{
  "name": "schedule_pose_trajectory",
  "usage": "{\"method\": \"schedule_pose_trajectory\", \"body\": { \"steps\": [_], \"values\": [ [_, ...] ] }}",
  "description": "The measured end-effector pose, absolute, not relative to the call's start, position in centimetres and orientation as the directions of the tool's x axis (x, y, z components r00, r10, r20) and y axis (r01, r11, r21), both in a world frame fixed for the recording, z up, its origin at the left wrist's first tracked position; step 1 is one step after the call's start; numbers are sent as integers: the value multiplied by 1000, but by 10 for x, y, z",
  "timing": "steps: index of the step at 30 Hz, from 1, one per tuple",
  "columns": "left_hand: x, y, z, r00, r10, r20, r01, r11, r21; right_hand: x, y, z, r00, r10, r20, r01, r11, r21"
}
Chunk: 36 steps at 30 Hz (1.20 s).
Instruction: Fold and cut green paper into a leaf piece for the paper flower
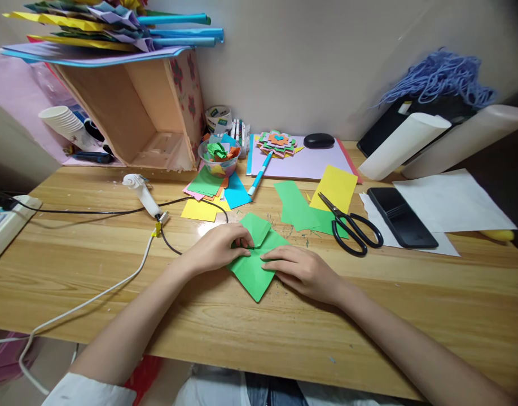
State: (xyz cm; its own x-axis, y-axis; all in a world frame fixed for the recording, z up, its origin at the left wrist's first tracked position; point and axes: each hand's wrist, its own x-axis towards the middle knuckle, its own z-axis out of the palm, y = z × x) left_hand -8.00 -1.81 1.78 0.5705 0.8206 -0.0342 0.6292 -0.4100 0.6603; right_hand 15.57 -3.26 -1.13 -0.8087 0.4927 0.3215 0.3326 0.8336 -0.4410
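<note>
A square of green paper lies on the table with one corner pointing toward me. Its far part has a smaller folded flap standing over the crease. My left hand has its fingers curled in at the left side of the paper and pinches it by the flap. From the right, my right hand rests on the paper, fingers stretched out and lying flat near its middle. Beyond my right hand are cut green pieces, a yellow sheet and black-handled scissors.
A phone lies on white paper at the right. A white glue gun with its cord stands at the left. At the back are a bowl of paper scraps, a layered paper flower, a mouse and an open box.
</note>
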Motion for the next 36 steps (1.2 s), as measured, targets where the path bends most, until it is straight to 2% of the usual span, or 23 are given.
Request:
{"method": "schedule_pose_trajectory", "body": {
  "steps": [6, 10, 14, 18, 20, 25, 32, 36],
  "values": [
    [-89, -18, 25, 559, 805, -198, 680, -309, 665, 155, -33, -11, -807, 509, 298, 346, 818, -460],
    [-92, -18, 24, 567, 795, -214, 676, -301, 673, 156, -33, -11, -808, 514, 289, 350, 813, -465],
    [-89, -20, 23, 509, 840, -187, 700, -278, 658, 156, -32, -11, -797, 522, 303, 340, 803, -489],
    [-72, -28, 22, 366, 928, -72, 774, -261, 577, 156, -32, -12, -796, 520, 310, 340, 807, -482],
    [-62, -33, 20, 364, 931, -22, 771, -289, 568, 156, -32, -12, -796, 518, 313, 342, 811, -474],
    [-54, -34, 11, 450, 893, 9, 692, -355, 628, 156, -32, -10, -795, 513, 325, 333, 816, -473],
    [-75, -26, 20, 496, 858, -136, 570, -203, 796, 151, -33, -11, -743, 584, 328, 348, 755, -556],
    [-79, -23, 26, 468, 866, -175, 538, -123, 834, 149, -32, -12, -718, 604, 344, 336, 735, -589]
  ]
}}
